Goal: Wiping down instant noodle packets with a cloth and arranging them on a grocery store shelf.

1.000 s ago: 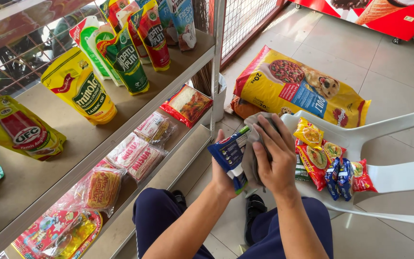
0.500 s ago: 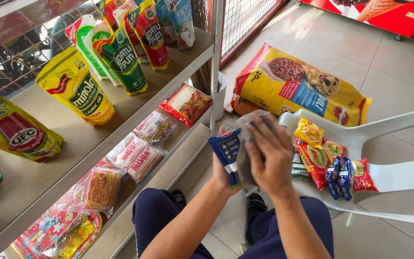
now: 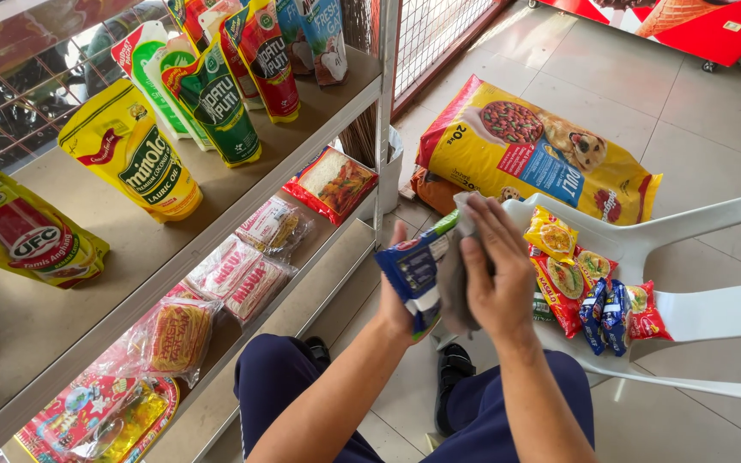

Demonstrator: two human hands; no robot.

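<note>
Blue packet [image 3: 412,276] clenched in left hand [image 3: 398,307]; right hand [image 3: 497,276] fingers pressing probably grey cloth [image 3: 454,287] against it

We are looking through a single head-worn camera, tilting steeply down from above our own forearms and lap. It is facing forward and down, catching the left hand [image 3: 398,310] and right hand [image 3: 497,279] close in at centre frame. The metal shelf [image 3: 242,214] is running along our left, the white plastic chair [image 3: 696,313] sitting near on our right, tiled floor [image 3: 688,111] stretching beyond.
</note>
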